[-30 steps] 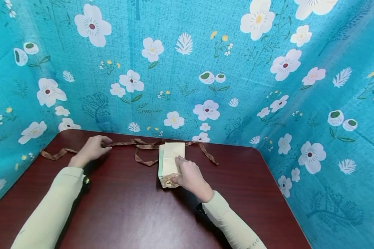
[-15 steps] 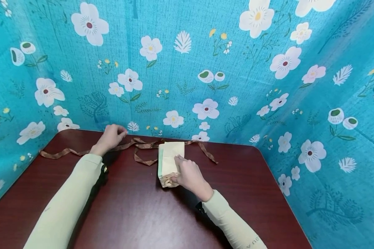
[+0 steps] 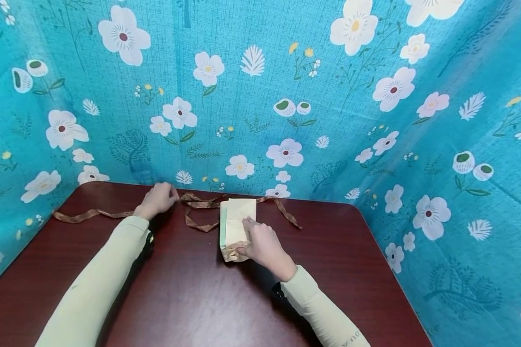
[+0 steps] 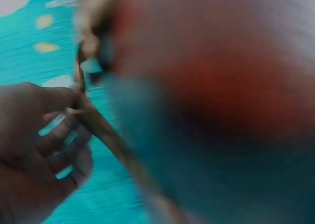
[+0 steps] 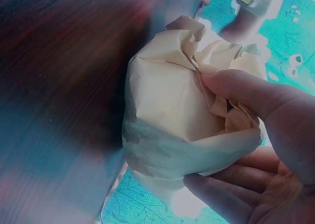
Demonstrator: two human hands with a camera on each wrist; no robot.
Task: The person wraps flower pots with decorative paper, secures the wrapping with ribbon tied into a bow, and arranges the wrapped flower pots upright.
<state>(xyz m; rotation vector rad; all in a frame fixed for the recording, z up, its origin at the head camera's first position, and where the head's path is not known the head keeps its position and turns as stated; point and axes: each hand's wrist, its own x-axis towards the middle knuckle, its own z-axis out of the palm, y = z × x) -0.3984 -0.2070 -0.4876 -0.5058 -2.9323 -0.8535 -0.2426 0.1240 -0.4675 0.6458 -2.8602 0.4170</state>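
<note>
A package wrapped in cream paper lies on the dark red table, with a pale green strip along its left side. My right hand holds it: in the right wrist view the thumb presses the crumpled, folded end and the fingers lie along the side. A brown ribbon runs loosely along the table's back, passing behind or under the package; which one I cannot tell. My left hand is at the ribbon left of the package. In the blurred left wrist view, thumb and fingertip pinch the ribbon.
The table has rounded back corners. A turquoise flowered curtain hangs close behind its back edge and along both sides. One ribbon end trails to the right of the package, another stretch to the far left.
My left hand has moved right along the back of the table, rising slightly and then lowering to the ribbon near its loops. The right hand and package have stayed in place.
</note>
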